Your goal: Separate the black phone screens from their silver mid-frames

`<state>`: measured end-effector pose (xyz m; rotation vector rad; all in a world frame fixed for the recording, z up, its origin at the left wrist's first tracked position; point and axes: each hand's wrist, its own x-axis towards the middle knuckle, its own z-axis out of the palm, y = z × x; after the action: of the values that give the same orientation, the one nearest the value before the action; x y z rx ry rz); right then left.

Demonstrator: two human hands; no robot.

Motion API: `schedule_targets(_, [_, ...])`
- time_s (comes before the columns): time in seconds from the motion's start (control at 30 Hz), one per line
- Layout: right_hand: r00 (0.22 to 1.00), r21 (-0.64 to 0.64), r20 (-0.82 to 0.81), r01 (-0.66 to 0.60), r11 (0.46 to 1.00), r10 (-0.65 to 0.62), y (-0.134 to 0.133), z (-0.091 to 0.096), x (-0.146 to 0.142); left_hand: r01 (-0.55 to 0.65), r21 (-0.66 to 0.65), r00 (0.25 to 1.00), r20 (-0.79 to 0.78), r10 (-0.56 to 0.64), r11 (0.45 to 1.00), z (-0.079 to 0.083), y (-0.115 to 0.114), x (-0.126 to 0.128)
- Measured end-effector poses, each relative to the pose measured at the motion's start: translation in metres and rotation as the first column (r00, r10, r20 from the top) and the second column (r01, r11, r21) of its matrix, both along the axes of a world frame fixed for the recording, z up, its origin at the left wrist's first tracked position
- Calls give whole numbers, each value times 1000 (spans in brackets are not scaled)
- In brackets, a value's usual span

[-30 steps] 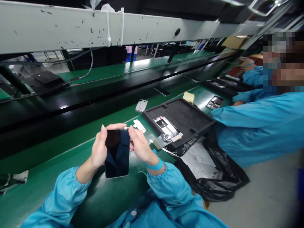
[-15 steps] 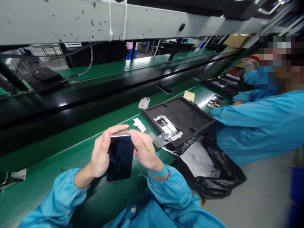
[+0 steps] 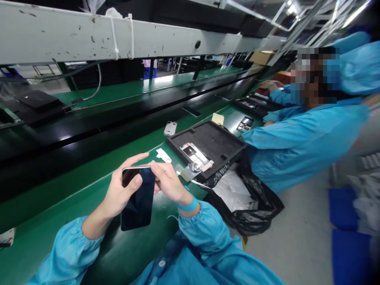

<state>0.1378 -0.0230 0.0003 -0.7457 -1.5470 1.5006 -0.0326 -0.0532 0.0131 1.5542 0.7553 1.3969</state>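
Between my hands is a dark-screened smartphone (image 3: 138,208), tilted above the green bench. My left hand (image 3: 118,188) grips its left side, the thumb lying across the upper screen and the index finger stretched past the top edge. At the top right corner, my right hand (image 3: 169,180) pinches the phone between thumb and fingers. The phone's back is hidden from me. A torn white piece (image 3: 163,155) lies on the bench just beyond my hands.
Right of my hands, a black foam tray (image 3: 221,138) holds a phone part (image 3: 196,155). A round metal piece (image 3: 195,168) sits at its near edge. A black plastic bag (image 3: 261,217) hangs below. A white phone frame (image 3: 170,128) lies behind. A co-worker's blue sleeve (image 3: 273,138) borders the tray.
My left thumb has moved from the phone's top left edge onto its upper screen. The phone is tilted so more of its face shows. The whole view has shifted to the right.
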Motion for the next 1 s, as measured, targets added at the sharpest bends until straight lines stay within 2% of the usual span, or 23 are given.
schedule_targets(0.13, [997,50,-75,41,998,-37,-4,-14,0,-55,-114,989,130,70,992,6,-1,0])
schedule_targets(0.23, [997,169,37,-76,983,71,-16,-31,1,-47,-171,940,327,102,984,14,-3,-2])
schedule_targets(0.33, [962,300,207,-233,925,175,-29,-44,6,3,-190,884,460,87,982,22,-5,-6])
schedule_targets(0.43, [935,360,257,-327,874,244,-36,-45,12,47,-215,863,500,69,976,28,-8,-11])
schedule_targets(0.57, [922,411,282,-367,835,266,-41,-39,15,61,-184,836,546,50,981,33,-11,-16])
schedule_targets(0.67, [939,393,230,-330,858,256,-42,-43,11,51,-172,829,556,54,984,33,-11,-16])
schedule_targets(0.77, [972,266,104,-231,936,210,-43,-56,3,-22,-191,815,565,128,981,31,-8,-12])
schedule_targets(0.83, [983,189,54,-180,965,173,-44,-64,-4,-66,-220,801,569,183,973,29,-6,-7])
schedule_targets(1.0, [978,111,9,-209,972,209,-51,-72,-17,-142,-288,763,578,291,947,27,-3,1])
